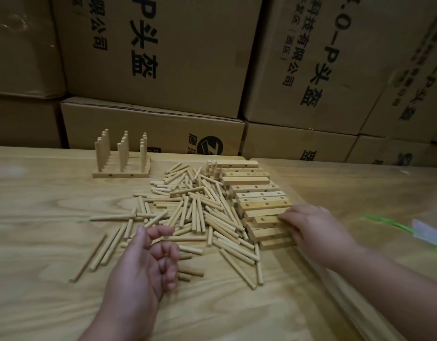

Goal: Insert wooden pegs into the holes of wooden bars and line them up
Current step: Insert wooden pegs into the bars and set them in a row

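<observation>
Head view only, so I work from one angle: I judge the step in hand to be fetching the next blank bar, since my right hand sits at right of centre with its fingertips on the end of a drilled wooden bar in the stack of bars. That grip looks like a pinch on the bar's end, though the thumb is hidden, so I say it with some caution. My left hand hovers low and left of centre, palm turned up, fingers loosely curled and grasping nothing; I count that grip as released. The heap of loose pegs spreads across the middle of the tabletop, touching the stack of bars on its left edge and lying just beyond and under the left fingers. The finished bars with upright pegs stand in the upper left of the tabletop, well apart from both hands, before a wall of cardboard boxes. The next move, as I read it, calls for drawing the bar clear of its neighbours without dragging them, while the left grip closes on a single peg from the heap.
</observation>
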The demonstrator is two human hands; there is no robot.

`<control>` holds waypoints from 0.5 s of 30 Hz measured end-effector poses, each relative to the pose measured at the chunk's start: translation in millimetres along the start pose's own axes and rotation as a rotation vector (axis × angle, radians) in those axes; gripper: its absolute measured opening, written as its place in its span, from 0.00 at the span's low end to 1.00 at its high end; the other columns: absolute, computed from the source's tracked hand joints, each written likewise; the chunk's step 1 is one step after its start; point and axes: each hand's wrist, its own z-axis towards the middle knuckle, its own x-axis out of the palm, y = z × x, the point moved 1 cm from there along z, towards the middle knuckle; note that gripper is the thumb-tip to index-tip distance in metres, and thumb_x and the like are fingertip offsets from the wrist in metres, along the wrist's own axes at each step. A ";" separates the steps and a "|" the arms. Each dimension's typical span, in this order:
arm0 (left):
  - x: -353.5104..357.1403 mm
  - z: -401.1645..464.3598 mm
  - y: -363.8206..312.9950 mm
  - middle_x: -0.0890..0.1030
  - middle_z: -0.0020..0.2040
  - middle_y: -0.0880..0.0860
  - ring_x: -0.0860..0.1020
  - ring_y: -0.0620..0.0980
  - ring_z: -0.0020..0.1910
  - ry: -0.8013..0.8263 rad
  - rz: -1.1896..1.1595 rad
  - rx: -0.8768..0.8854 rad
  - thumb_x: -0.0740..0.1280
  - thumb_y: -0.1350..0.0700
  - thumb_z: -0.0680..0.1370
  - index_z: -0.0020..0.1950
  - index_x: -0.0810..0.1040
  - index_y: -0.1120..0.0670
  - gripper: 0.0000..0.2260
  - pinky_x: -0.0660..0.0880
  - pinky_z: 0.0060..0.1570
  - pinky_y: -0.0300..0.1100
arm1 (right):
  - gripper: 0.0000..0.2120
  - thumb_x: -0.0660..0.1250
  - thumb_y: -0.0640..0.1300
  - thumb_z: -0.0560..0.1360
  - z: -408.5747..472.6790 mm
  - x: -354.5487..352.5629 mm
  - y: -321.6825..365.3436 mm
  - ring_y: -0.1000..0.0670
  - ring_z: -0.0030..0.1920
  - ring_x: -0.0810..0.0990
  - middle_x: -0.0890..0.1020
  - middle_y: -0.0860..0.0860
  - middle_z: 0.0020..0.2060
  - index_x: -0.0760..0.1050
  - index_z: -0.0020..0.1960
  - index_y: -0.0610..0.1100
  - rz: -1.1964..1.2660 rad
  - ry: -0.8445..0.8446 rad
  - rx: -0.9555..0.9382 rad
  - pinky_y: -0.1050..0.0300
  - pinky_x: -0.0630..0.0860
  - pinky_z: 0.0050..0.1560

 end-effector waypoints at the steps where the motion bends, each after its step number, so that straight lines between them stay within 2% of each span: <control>1: -0.4 0.7 0.3 0.75 0.30 0.56 0.67 0.48 0.21 -0.002 -0.002 0.002 0.57 0.38 0.73 0.53 0.75 0.57 0.23 0.64 0.20 0.37 | 0.18 0.67 0.45 0.79 0.2 -1.5 0.0 0.50 0.64 0.77 0.82 0.57 0.60 0.78 0.68 0.55 0.000 -0.022 0.005 0.52 0.70 0.64; 5: -0.6 1.7 0.9 0.75 0.31 0.56 0.67 0.48 0.21 -0.020 0.023 0.012 0.61 0.41 0.72 0.52 0.76 0.56 0.20 0.63 0.21 0.36 | 0.14 0.69 0.47 0.79 -1.3 -16.2 9.4 0.55 0.57 0.78 0.79 0.60 0.53 0.81 0.64 0.53 0.107 -0.107 0.024 0.57 0.73 0.60; 7: 0.5 0.9 1.6 0.76 0.32 0.56 0.67 0.48 0.22 -0.029 0.103 0.048 0.66 0.46 0.70 0.51 0.78 0.56 0.17 0.64 0.20 0.36 | 0.14 0.71 0.47 0.78 -3.1 -28.3 30.4 0.62 0.53 0.77 0.77 0.65 0.51 0.80 0.62 0.56 0.297 -0.144 0.040 0.68 0.72 0.56; 9: 2.5 -1.6 2.7 0.79 0.34 0.55 0.69 0.46 0.22 -0.003 0.205 0.083 0.70 0.49 0.69 0.53 0.81 0.55 0.16 0.65 0.19 0.37 | 0.15 0.75 0.47 0.75 -5.5 -41.3 63.6 0.66 0.53 0.77 0.79 0.66 0.47 0.78 0.58 0.62 0.516 -0.124 0.018 0.75 0.71 0.50; 11: 3.2 -4.9 4.1 0.82 0.38 0.55 0.72 0.46 0.24 0.041 0.309 0.113 0.76 0.50 0.68 0.56 0.82 0.53 0.18 0.68 0.20 0.37 | 0.15 0.77 0.48 0.74 -7.7 -52.7 103.8 0.66 0.52 0.78 0.80 0.69 0.49 0.77 0.52 0.66 0.695 -0.040 -0.043 0.75 0.73 0.50; 13: 2.0 -7.8 4.7 0.84 0.41 0.55 0.76 0.47 0.29 0.069 0.355 0.131 0.81 0.49 0.67 0.57 0.83 0.52 0.21 0.71 0.23 0.37 | 0.13 0.77 0.46 0.73 -8.2 -58.0 139.7 0.64 0.49 0.80 0.80 0.69 0.49 0.79 0.49 0.64 0.814 0.021 -0.121 0.70 0.76 0.49; 15: 1.6 -9.5 3.6 0.86 0.43 0.54 0.79 0.50 0.34 0.079 0.351 0.130 0.78 0.44 0.66 0.56 0.85 0.49 0.20 0.74 0.26 0.39 | 0.10 0.76 0.44 0.74 -4.8 -56.7 164.6 0.62 0.47 0.81 0.83 0.64 0.46 0.83 0.52 0.57 0.883 0.044 -0.174 0.67 0.78 0.48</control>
